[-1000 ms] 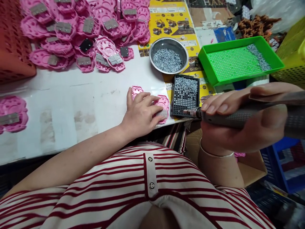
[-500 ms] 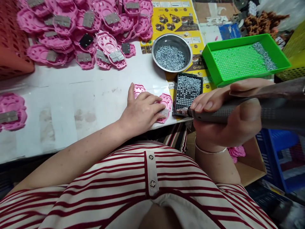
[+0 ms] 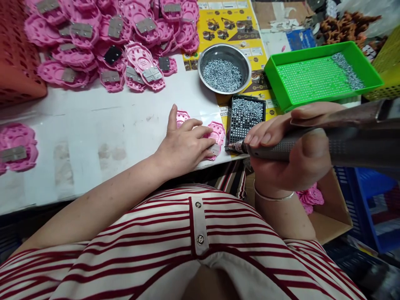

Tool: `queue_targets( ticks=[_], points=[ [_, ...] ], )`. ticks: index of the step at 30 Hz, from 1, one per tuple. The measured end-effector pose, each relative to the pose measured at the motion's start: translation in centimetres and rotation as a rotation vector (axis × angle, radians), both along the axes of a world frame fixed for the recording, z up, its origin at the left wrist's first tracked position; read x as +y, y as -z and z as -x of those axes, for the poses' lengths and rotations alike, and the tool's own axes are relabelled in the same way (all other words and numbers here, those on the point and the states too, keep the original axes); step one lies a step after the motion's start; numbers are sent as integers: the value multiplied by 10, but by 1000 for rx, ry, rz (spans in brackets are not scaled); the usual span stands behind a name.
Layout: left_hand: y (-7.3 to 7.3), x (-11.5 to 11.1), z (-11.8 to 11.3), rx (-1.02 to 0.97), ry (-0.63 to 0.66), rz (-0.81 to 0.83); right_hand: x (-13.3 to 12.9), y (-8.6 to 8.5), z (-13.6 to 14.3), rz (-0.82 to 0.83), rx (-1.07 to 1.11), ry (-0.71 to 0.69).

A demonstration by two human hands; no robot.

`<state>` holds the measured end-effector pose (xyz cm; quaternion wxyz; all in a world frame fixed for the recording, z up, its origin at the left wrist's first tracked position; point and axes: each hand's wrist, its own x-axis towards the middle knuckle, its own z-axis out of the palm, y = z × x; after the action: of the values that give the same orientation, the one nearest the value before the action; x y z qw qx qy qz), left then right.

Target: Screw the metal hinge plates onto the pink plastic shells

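Observation:
My left hand (image 3: 184, 146) lies with fingers spread over pink plastic parts near the table edge. Its fingertips touch the right-hand pink part (image 3: 216, 132), which carries a grey metal plate (image 3: 215, 149). Another pink part (image 3: 182, 117) shows between thumb and forefinger, mostly covered. My right hand (image 3: 290, 150) is wrapped around a grey electric screwdriver (image 3: 281, 151), held almost level. The bit points left, just right of the plated part and at the near corner of a black perforated tray (image 3: 242, 127) of small screws.
Behind the tray stands a metal bowl (image 3: 203, 81) of screws. A green tray (image 3: 325, 96) with screws sits at the right. Pink parts with metal plates (image 3: 137, 25) are piled at the back left, beside a red basket (image 3: 18, 58). A cardboard box (image 3: 336, 208) holds pink pieces below.
My right hand and the screwdriver have shifted a little left, bringing the bit closer to the plated pink part. My left hand has stayed almost in place.

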<state>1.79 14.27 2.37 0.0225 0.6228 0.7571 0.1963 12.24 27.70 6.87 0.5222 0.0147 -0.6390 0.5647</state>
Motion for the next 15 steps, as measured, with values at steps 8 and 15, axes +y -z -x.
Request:
queue_targets(
  ticks=[8, 15],
  points=[
    [-3, 4, 0, 51, 13, 66, 0, 6, -4, 36, -43, 67],
    [-1, 2, 0, 83, 23, 36, -2, 3, -5, 42, -50, 63]
  ],
)
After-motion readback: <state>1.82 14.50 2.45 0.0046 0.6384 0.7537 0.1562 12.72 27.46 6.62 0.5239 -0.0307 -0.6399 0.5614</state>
